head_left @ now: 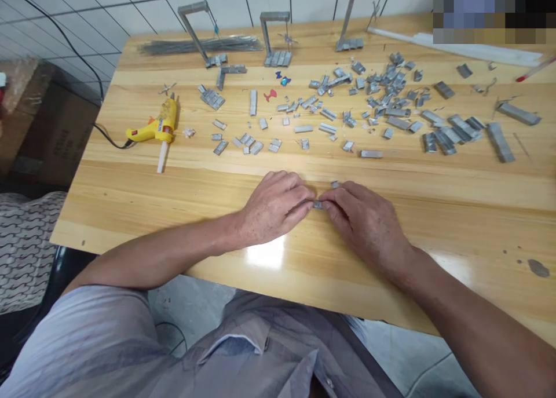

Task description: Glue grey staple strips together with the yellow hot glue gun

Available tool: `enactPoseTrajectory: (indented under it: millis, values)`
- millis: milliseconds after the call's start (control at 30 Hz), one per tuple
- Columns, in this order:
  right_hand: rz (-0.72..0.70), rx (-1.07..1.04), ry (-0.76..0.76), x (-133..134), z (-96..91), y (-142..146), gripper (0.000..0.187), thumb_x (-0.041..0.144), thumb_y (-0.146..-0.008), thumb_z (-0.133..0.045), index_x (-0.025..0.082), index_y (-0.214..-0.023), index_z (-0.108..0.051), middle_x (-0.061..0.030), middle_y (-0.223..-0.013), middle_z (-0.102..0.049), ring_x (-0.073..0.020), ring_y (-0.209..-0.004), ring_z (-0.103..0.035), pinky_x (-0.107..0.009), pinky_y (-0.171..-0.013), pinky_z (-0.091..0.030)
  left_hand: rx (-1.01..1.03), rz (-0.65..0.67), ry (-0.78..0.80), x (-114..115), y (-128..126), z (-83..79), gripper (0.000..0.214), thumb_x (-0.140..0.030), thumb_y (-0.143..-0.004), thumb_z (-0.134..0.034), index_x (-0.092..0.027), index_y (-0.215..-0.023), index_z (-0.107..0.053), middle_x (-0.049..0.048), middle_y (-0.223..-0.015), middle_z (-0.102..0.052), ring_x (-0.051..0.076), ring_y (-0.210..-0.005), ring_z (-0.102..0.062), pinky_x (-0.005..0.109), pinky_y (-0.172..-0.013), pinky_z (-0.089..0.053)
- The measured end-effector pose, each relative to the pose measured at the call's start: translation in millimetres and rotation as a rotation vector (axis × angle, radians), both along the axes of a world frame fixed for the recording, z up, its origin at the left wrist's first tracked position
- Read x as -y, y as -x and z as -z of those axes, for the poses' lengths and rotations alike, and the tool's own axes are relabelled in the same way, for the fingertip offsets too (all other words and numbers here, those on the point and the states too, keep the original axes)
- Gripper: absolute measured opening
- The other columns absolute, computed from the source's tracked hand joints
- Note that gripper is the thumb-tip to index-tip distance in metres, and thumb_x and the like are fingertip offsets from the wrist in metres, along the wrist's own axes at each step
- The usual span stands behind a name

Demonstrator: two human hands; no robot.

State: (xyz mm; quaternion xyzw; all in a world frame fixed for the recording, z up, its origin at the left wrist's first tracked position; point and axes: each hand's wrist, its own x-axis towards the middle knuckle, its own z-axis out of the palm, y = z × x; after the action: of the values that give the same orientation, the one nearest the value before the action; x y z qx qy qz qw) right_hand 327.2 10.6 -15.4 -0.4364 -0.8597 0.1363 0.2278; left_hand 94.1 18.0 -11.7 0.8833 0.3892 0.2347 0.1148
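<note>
Near the front of the wooden table, a small grey metal strip (pixel 318 205), much like a piece of staples, is pinched between both hands. My left hand (pixel 278 207) closes thumb and fingers on its left end. From the other side, my right hand (pixel 369 218) grips the right end with thumb and forefinger. Most of the strip is hidden by fingertips. Another small grey piece (pixel 335 185) lies just beyond the right fingers. Farther back are many loose grey staple strips, among them a single strip (pixel 372 154) and a row of joined strips (pixel 447 138).
A yellow glue gun (pixel 158 126) lies at left, its cord running off the table. Three grey hook-shaped stands (pixel 274 17) rise along the back, near a bundle of thin wires (pixel 160 47). Blue and red scraps (pixel 270 95) lie mid-table. White sticks (pixel 469 47) lie at back right.
</note>
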Motion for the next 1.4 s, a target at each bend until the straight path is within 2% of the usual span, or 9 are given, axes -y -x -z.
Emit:
enactPoseTrajectory:
  millis: [167, 367, 633, 1000, 1200, 1400]
  values:
    - [-0.017, -0.002, 0.002, -0.4, -1.3, -2.5, 0.019, 0.024, -0.104, -0.052, 0.021, -0.107, -0.071, -0.0072, -0.091, -0.072, -0.0208, -0.084, -0.067, -0.032, -0.072, -0.047, 0.015, -0.014, 0.02, 1.0, -0.7, 1.9, 0.013, -0.026, -0.104, -0.058, -0.021, -0.107, -0.07, 0.0053, -0.099, -0.071, 0.02, -0.093, -0.065, 0.037, -0.085, -0.046]
    - [0.03, -0.005, -0.099, 1.4, 0.7, -0.8, 0.013, 0.019, -0.094, -0.062, 0.021, -0.102, -0.072, -0.0055, -0.088, -0.071, -0.0212, -0.081, -0.068, -0.031, -0.069, -0.046, 0.028, -0.005, -0.004, 0.9, -1.3, 3.1, 0.011, -0.027, -0.099, -0.066, -0.021, -0.108, -0.069, 0.0052, -0.1, -0.07, 0.02, -0.093, -0.065, 0.036, -0.084, -0.048]
    - [0.023, -0.009, -0.083, -0.2, 1.6, -1.4, 0.014, 0.021, -0.095, -0.061, 0.021, -0.102, -0.073, -0.0058, -0.089, -0.072, -0.0206, -0.082, -0.068, -0.031, -0.068, -0.045, 0.025, 0.025, -0.011, -1.3, -2.3, 3.4, 0.009, -0.025, -0.102, -0.063, -0.019, -0.102, -0.07, 0.0051, -0.096, -0.07, 0.019, -0.088, -0.062, 0.035, -0.082, -0.047]
    - [0.004, -0.02, -0.056, -1.6, 0.6, -3.1, 0.017, 0.023, -0.096, -0.061, 0.021, -0.106, -0.075, -0.006, -0.09, -0.072, -0.0201, -0.08, -0.067, -0.031, -0.068, -0.047, 0.018, 0.021, 0.1, -1.2, 0.5, 0.2, 0.012, -0.028, -0.102, -0.063, -0.02, -0.108, -0.069, 0.0059, -0.1, -0.072, 0.021, -0.095, -0.064, 0.037, -0.088, -0.048]
    - [0.01, -0.049, -0.074, -1.5, 2.2, -2.5, 0.016, 0.021, -0.097, -0.061, 0.021, -0.101, -0.076, -0.0051, -0.087, -0.071, -0.0192, -0.079, -0.066, -0.03, -0.067, -0.045, 0.001, 0.027, 0.101, -1.0, -0.4, -1.8, 0.013, -0.025, -0.104, -0.058, -0.019, -0.104, -0.069, 0.0063, -0.097, -0.071, 0.02, -0.092, -0.062, 0.037, -0.086, -0.048]
    - [0.023, -0.041, -0.038, -1.7, 3.2, -2.7, 0.016, 0.022, -0.097, -0.06, 0.022, -0.1, -0.076, -0.0051, -0.087, -0.071, -0.0188, -0.079, -0.066, -0.03, -0.068, -0.045, 0.021, 0.074, 0.142, -2.9, 4.0, -4.9, 0.013, -0.022, -0.102, -0.06, -0.02, -0.112, -0.068, 0.0062, -0.101, -0.071, 0.02, -0.097, -0.064, 0.037, -0.09, -0.049]
